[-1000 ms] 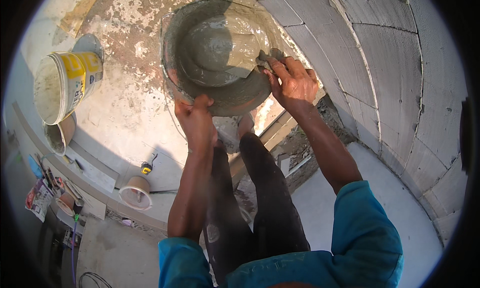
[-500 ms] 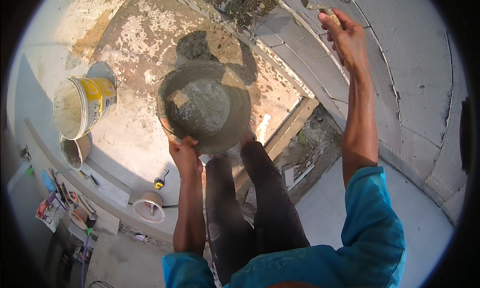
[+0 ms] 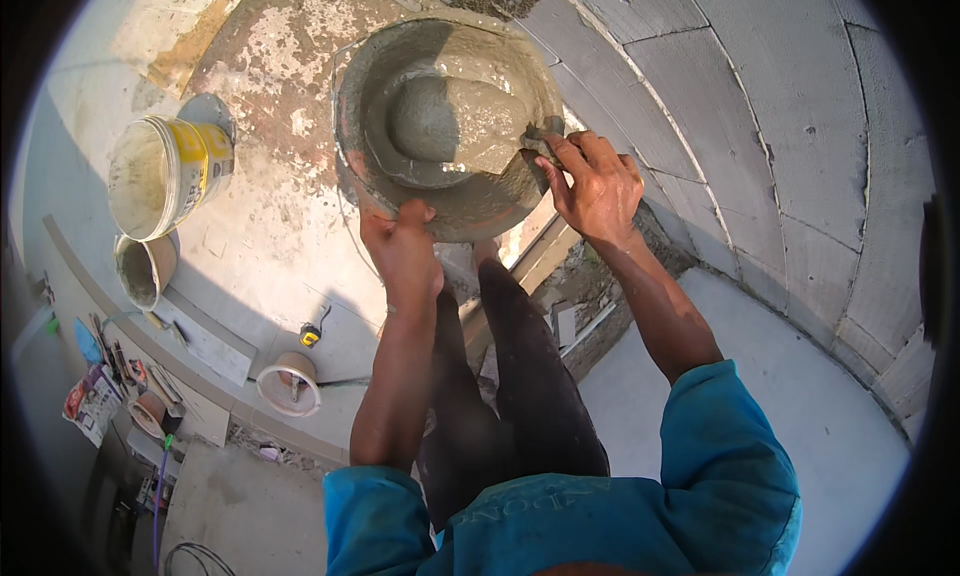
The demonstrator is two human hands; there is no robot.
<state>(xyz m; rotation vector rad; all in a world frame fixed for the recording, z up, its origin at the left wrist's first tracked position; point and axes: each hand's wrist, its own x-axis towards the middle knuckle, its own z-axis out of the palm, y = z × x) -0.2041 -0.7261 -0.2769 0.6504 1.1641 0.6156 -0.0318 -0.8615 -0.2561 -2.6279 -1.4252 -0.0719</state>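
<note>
Hard sunlight bleaches the pale, mottled concrete floor point(image 3: 255, 216) on my feed, and a dark, soft-edged shadow point(image 3: 415, 116) cuts across the wet grey mortar point(image 3: 490, 111) in the round, cement-crusted basin point(image 3: 480, 211), whose sunlit side throws small white glints back at me. I lose detail in the dim lower left and in the black cloth trousers point(image 3: 545, 376), partly veiled by faint haze. My fisheye bends the joints of the grey block wall point(image 3: 800, 126) into arcs and blackens the corners.
</note>
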